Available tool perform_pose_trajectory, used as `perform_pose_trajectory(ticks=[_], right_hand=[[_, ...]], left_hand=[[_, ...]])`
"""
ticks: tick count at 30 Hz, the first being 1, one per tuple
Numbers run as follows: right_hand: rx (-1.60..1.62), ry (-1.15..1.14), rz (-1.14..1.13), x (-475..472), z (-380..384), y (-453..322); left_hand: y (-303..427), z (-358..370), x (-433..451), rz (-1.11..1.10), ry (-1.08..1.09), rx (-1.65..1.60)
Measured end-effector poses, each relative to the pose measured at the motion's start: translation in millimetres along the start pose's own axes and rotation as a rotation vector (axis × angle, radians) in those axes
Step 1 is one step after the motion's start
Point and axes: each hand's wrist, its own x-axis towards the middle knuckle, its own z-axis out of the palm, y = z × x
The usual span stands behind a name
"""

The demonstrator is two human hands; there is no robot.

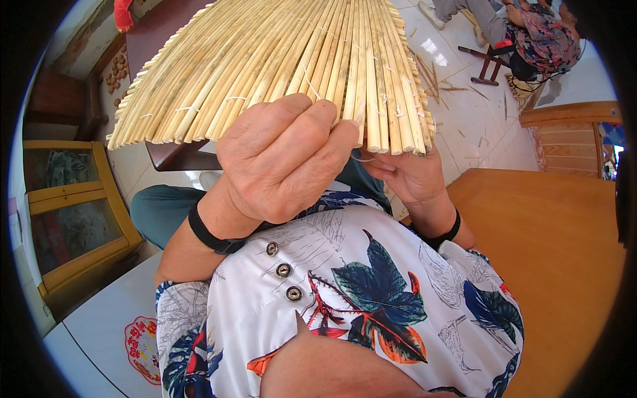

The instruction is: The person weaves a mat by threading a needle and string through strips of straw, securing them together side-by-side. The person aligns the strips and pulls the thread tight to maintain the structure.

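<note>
A stiff mat of pale, straw-coloured plant stalks (278, 59) fans out before me, its stalks joined by rows of short white stitches. At its near edge my left hand (286, 154) is closed, the fingers curled against the stalk ends; whatever lies inside the grip is hidden. My right hand (415, 174) supports the same edge from beneath, its fingers partly covered by the mat. Between the hands hangs a thin loop of white thread (362, 159). A loose thread end (310, 82) stands out above my left knuckles.
Beneath the mat is a dark red table (171, 158). A wooden surface (542, 258) lies to my right, a glass-fronted cabinet (82, 204) to my left. Stalk scraps (438, 79) litter the tiled floor. Another person (540, 37) sits at the far right, near a small wooden stool (486, 67).
</note>
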Motion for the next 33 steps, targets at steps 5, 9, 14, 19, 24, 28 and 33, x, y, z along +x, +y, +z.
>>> perform_pose_trajectory(ticks=[5,9,14,19,24,28,33], right_hand=[[-0.016,0.023,0.034,0.0,-3.0,-2.3],[0.037,0.074,0.041,-2.6,-2.5,0.1],[0.053,0.108,0.02,-1.7,-0.9,8.4],[0.038,0.077,-0.005,-1.1,0.5,15.1],[0.031,0.1,-0.01,-2.0,2.4,14.5],[0.03,0.111,-0.015,-0.6,4.4,15.3],[0.014,0.108,0.001,1.3,8.1,13.1]], left_hand=[[1.3,-2.3,-1.6,0.02,-0.007,0.021],[7.5,-8.3,1.5,-0.061,-0.116,-0.033],[9.2,-7.9,1.5,-0.042,-0.133,-0.034],[8.6,-8.8,2.7,-0.019,-0.128,-0.039],[9.4,-8.7,3.1,-0.005,-0.136,-0.053],[10.6,-8.0,5.1,-0.006,-0.131,-0.05],[9.9,-7.2,6.9,-0.003,-0.138,-0.058]])
